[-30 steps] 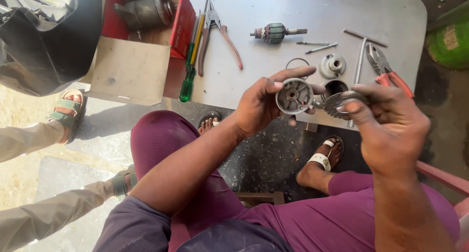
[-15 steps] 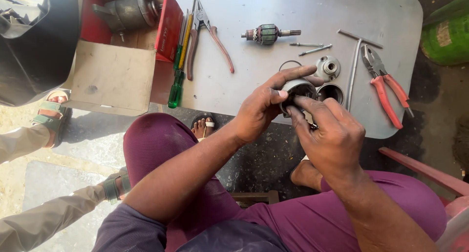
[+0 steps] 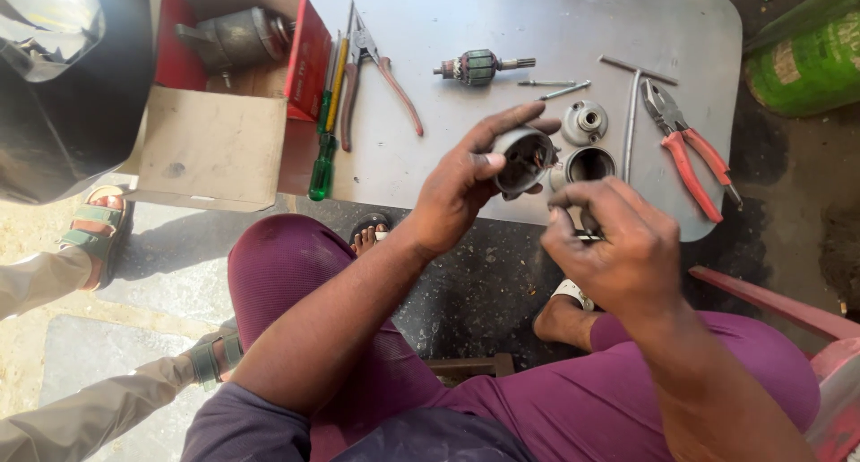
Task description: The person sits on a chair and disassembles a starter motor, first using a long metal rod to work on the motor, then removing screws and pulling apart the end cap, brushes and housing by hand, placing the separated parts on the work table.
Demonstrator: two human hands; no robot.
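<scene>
A grey metal table (image 3: 537, 14) with rounded corners stands on a dark, gritty floor (image 3: 484, 283); to its left the ground turns pale and sunlit.

The left hand (image 3: 461, 189) is closed around a round motor housing (image 3: 524, 158), thumb across its rim, held just above the table's near edge with the open face turned up. The right hand (image 3: 618, 247) is curled narrow, pinching a small dark part (image 3: 589, 237) between its fingertips just below the housing; what the part is cannot be made out.

On the table, beyond the housing, lie a metal cap (image 3: 585, 122) and a short open cylinder (image 3: 587, 165). Farther back lies an armature (image 3: 479, 66), with two long bolts (image 3: 555, 88) to its right. A T-handled wrench (image 3: 634, 104) and red pliers (image 3: 690, 149) lie toward the table's right edge. Toward the left edge lie dark-handled pliers (image 3: 376, 68) and a green screwdriver (image 3: 324, 153).

An open cardboard box (image 3: 210, 149) with red sides overhangs the table's left corner, holding a grey motor (image 3: 237, 37). A green can (image 3: 802, 64) with a pale label stands off the right corner.

The middle and back of the table are bare. Another person's sandalled feet (image 3: 94, 229) stand left of the box.
</scene>
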